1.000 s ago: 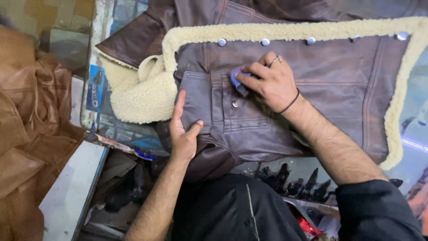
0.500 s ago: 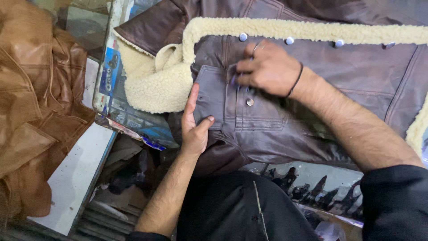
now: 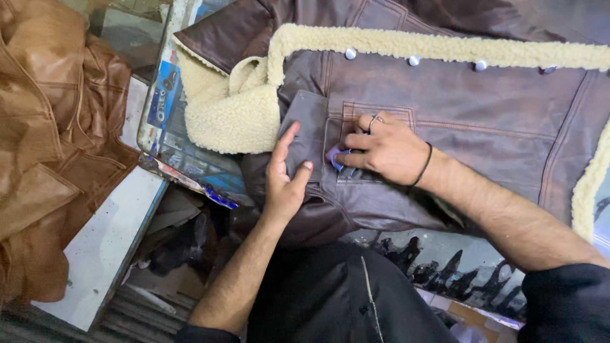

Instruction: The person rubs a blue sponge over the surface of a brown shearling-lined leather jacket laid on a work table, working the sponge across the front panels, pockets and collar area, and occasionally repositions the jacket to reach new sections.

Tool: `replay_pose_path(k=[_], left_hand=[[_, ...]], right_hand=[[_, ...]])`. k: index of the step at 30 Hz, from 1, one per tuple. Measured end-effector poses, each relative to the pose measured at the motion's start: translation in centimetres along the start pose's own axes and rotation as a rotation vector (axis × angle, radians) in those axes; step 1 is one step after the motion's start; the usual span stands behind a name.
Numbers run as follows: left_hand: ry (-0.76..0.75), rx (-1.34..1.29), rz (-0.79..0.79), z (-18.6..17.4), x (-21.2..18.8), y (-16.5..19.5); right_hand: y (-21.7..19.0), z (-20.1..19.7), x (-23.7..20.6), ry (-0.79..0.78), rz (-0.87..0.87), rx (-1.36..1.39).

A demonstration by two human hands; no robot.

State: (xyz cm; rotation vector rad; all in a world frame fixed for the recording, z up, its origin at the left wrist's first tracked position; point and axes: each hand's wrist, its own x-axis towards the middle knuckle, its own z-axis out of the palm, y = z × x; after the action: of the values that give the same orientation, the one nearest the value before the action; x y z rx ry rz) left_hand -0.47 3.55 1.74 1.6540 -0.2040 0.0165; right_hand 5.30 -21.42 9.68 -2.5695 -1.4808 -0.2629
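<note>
A: Entry. Brown leather jacket (image 3: 483, 133) lies flat across the table, cream fleece trim (image 3: 419, 47) along its far edge, a row of pale snap buttons (image 3: 413, 60) just beneath that trim.

B: Left hand (image 3: 286, 181)?

A: Open, fingers stretched out, palm pressed flat on the pocket flap (image 3: 308, 130) at the jacket's left part. It grips nothing; it only pins the leather down.

B: Right hand (image 3: 384, 149)?

A: Curled loosely, fingertips pinching a small blue object (image 3: 333, 157) against the leather, just right of the left hand. What the object is, I cannot tell; most of it is hidden under the fingers. Ring on one finger, dark band at the wrist.

B: Surroundings?

A: A heap of tan leather (image 3: 44, 133) at the far left, well apart from the hands. A white board (image 3: 101, 248) sits near-left, below the table edge.
</note>
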Motion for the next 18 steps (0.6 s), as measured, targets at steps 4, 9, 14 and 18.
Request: replay_pose_path(k=[4, 9, 14, 18], left_hand=[[-0.015, 0.358, -0.033, 0.2, -1.8, 1.2], [0.084, 0.072, -0.010, 0.8, -2.3, 0.5], [0.110, -0.155, -0.358, 0.4, -1.9, -1.0], [0.099, -0.258, -0.131, 0.4, -1.4, -1.3]], right_hand=[[-1.0, 0.2, -1.1, 0.045, 0.353, -0.232], [-2.9, 1.0, -1.1, -0.001, 0.031, 0.029], [-3.6, 3.1, -1.6, 0.151, 0.263, 0.011], [-3.5, 2.9, -1.9, 0.094, 0.301, 0.035]])
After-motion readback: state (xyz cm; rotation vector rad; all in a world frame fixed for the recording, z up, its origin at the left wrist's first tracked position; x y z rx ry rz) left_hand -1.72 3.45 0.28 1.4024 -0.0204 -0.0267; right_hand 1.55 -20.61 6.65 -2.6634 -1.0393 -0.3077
